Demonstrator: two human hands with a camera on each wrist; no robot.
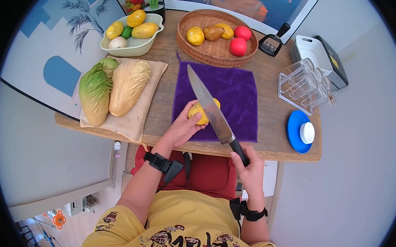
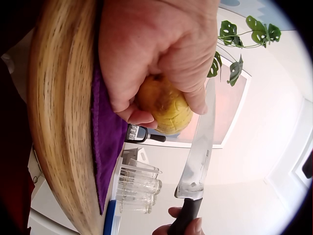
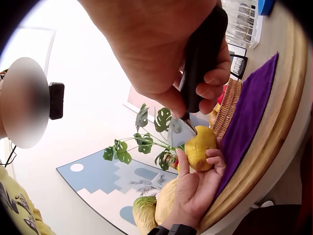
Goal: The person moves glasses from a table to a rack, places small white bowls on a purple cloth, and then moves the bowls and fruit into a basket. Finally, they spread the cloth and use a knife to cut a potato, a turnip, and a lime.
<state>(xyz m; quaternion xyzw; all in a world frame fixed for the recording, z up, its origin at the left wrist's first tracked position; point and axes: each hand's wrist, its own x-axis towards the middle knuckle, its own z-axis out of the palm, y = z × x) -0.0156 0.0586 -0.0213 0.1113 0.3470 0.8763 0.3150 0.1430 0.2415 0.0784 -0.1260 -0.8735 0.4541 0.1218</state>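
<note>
My left hand (image 1: pixel 183 131) holds a rounded yellow fruit (image 1: pixel 197 116) over the purple cloth (image 1: pixel 240 92), fingers and thumb curled round it. In the left wrist view the fruit (image 2: pixel 168 112) has a brownish patch and lined skin. My right hand (image 1: pixel 251 171) grips the black handle of a large kitchen knife (image 1: pixel 204 97). Its long blade points up and left, crossing in front of the fruit in the head view. The left wrist view has the blade (image 2: pixel 198 154) beside the left fingertips. In the right wrist view the blade overlaps the fruit's upper side (image 3: pixel 199 147).
Behind the cloth stands a wicker basket (image 1: pixel 184 44) with fruit and red round items. Two cabbages (image 1: pixel 130 86) lie on a beige cloth at left, below a pale green colander (image 1: pixel 144 47) of produce. At right are a glass rack (image 1: pixel 293 101) and a blue plate (image 1: pixel 295 142).
</note>
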